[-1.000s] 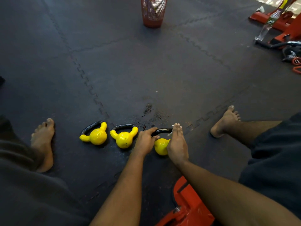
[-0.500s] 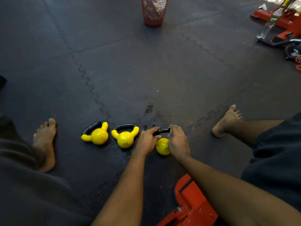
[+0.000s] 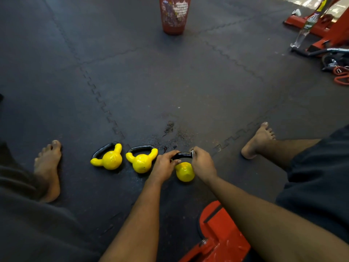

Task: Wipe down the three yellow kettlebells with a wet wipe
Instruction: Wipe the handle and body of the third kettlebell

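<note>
A: Status on the wipe-down?

B: Three yellow kettlebells are lined up in a row on the dark floor mat (image 3: 170, 82), between the person's bare feet. The right kettlebell (image 3: 184, 172) is being worked on. The left kettlebell (image 3: 109, 158) and the middle kettlebell (image 3: 141, 161) are lying untouched beside it, apart from both hands.

A: Which ones are done?

B: Cannot be told. No wetness or streaking can be read on any of them. Judged from the layout alone, the right one is in progress; it cannot be said whether the other two are finished or pending.

A: Hand poses?

B: The left hand (image 3: 164, 166) is closed around the left end of the black handle (image 3: 182, 155) of the right kettlebell, so a holding grip is assumed, steadying it. The right hand (image 3: 202, 164) is curled over the handle's right end, fingers bent down. A small white sliver is seen at its fingertips, likely the wet wipe (image 3: 192, 152), mostly hidden. The grip there is narrow, pinched on wipe and handle together.

A: Arms?

B: Both forearms are extended forward and down from a seated position, converging on that one kettlebell. Its yellow body is left exposed between the two wrists.

A: Remaining work?

B: At minimum the body of the right kettlebell is judged still to be wiped.
</note>
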Demonstrator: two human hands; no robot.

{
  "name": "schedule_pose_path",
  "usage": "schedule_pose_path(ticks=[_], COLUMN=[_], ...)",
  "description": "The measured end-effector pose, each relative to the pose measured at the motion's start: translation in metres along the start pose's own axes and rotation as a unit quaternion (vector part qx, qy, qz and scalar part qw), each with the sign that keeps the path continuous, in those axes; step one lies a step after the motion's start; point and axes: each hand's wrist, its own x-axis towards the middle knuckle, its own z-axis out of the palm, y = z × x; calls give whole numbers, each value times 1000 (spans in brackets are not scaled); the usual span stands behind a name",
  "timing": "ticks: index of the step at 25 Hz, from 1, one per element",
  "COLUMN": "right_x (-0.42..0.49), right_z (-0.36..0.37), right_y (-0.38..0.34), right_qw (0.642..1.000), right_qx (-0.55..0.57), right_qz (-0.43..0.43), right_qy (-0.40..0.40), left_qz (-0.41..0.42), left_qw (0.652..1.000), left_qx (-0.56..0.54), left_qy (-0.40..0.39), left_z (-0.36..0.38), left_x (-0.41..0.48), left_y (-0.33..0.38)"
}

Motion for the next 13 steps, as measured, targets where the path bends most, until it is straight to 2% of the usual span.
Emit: schedule_pose_path(ticks=[3,6,7,9,11,12,13], right_x=[-30,-25,-15,11,27,31,31], right_z=[18,15,6,-11,-27,-33,-38], right_y=[3,3,-1,-12,-18,-19,-20], right_qw=[991,990,995,994,971,957,952], right_qx=[-60,-78,-70,-86,-113,-104,-44], right_qz=[-76,-67,-42,7,0,25,69], right_qy=[92,94,65,-66,-212,-269,-295], left_qz=[0,-12,-14,-14,-10,-7,-5], left_qw=[1000,1000,1000,1000,1000,1000,1000], left_qx=[15,23,23,25,27,27,26], left_qy=[4,9,11,13,5,-2,-10], left_z=[2,4,4,4,3,3,3], left_x=[-1,-1,-1,0,0,-1,0], left_y=[-1,-3,-3,-4,-4,-4,-6])
